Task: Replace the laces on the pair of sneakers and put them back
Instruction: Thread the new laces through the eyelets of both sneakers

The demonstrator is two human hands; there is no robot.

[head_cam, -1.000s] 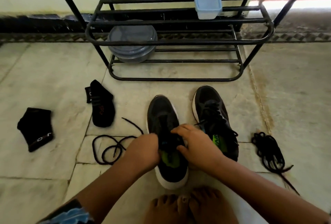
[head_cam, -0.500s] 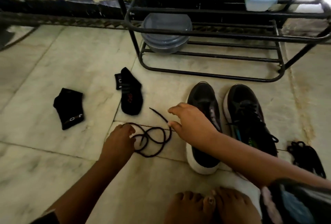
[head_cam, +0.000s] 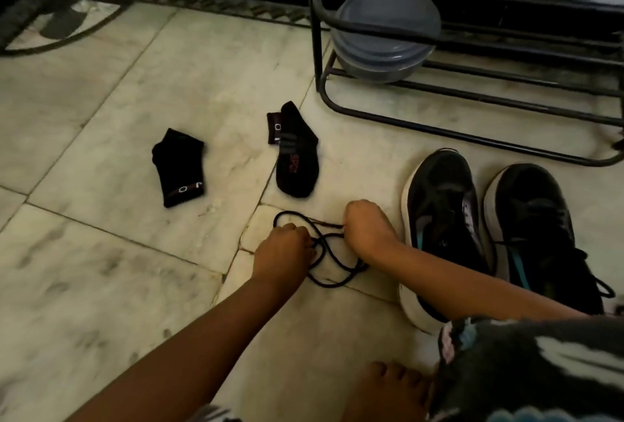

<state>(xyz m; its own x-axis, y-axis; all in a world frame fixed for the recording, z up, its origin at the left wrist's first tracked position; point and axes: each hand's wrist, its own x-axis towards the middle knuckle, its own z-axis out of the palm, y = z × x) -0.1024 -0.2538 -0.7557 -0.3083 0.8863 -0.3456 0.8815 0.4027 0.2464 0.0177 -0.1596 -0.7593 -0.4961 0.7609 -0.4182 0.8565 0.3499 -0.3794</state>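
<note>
**Both hands on the loose lace beside the sneakers**

While it lies looped on the pale marble floor (head_cam: 101,269), the thin black shoelace (head_cam: 332,257) is gripped at two places: the left hand (head_cam: 282,249) has its fingers curled around one strand, and the right hand (head_cam: 368,224) pinches an end with fingers closed. Just to the right stands the unlaced black white-soled sneaker (head_cam: 442,219), touching its still-laced partner (head_cam: 537,225). Further out lie two black ankle socks (head_cam: 297,154) and a black metal shoe rack (head_cam: 472,124). Lifting both strands together could, I judge, tighten the crossed loops into a knot, since they overlap between the hands
</note>
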